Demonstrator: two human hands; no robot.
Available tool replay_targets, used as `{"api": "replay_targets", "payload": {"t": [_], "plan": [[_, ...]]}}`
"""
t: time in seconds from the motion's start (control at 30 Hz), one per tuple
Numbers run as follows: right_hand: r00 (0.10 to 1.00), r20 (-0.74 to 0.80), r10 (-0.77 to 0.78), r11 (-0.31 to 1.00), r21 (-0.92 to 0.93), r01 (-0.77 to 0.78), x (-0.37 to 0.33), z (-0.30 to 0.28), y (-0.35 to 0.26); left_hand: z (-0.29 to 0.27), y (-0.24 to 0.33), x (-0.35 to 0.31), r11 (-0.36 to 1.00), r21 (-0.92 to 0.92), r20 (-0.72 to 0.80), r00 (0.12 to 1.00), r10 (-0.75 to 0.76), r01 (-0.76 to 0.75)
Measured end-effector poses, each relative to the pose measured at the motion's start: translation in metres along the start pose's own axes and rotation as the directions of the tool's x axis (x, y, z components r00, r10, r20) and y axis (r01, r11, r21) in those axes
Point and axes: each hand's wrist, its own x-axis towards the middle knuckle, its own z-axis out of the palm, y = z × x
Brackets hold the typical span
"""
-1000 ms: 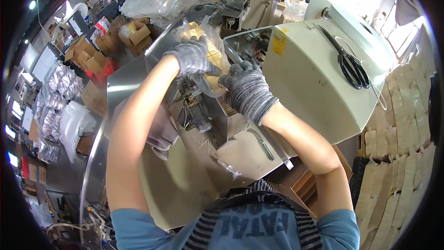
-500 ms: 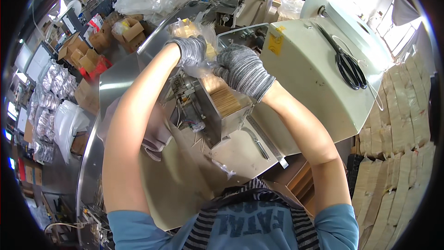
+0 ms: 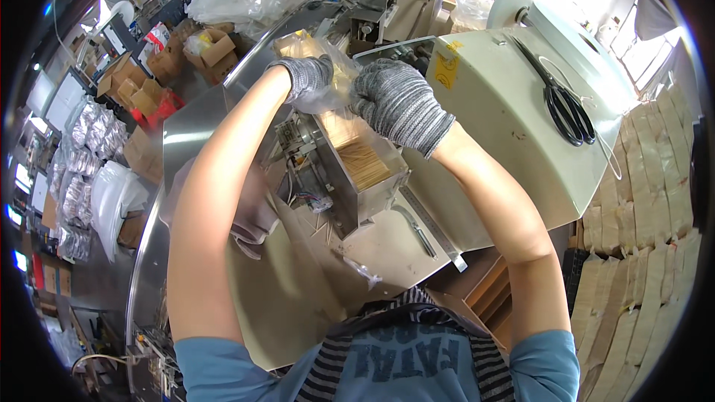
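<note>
My left hand (image 3: 310,78), in a grey knitted glove, is closed round the left side of a clear plastic bag (image 3: 340,80) with pale yellow contents. My right hand (image 3: 398,104), gloved alike, grips the bag's right side with curled fingers; their tips are hidden. Both hands are above the far end of a metal hopper (image 3: 344,193). Thin wooden sticks (image 3: 363,166) lie packed side by side in it. Against the hopper's left side sits a small mechanism (image 3: 298,150) with wires.
Black-handled scissors (image 3: 564,108) rest on the beige machine housing (image 3: 477,134) to the right. A utility knife (image 3: 422,242) and a metal ruler (image 3: 432,225) lie nearer me. Paper-wrapped bundles (image 3: 633,201) are stacked at right; cardboard boxes (image 3: 212,52) stand far left.
My right hand has shifted slightly right and up, its wrist turning outward. More of the plastic bag shows between the hands. The left hand stays nearly in place.
</note>
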Motion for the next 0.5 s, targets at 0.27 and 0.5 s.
{"api": "replay_targets", "payload": {"t": [0.27, 0.5], "plan": [[0.998, 0.05, 0.041, 0.999, -0.009, -0.04, -0.004, -0.003, -0.005, -0.015, 0.013, -0.012, 0.42, -0.811, 0.174, 0.852, -0.493, 0.408], [0.997, -0.071, -0.015, 0.998, 0.053, 0.019, 0.007, 0.011, -0.003, 0.014, 0.005, -0.012, 0.926, -0.376, -0.213, 0.97, -0.119, 0.031]]}}
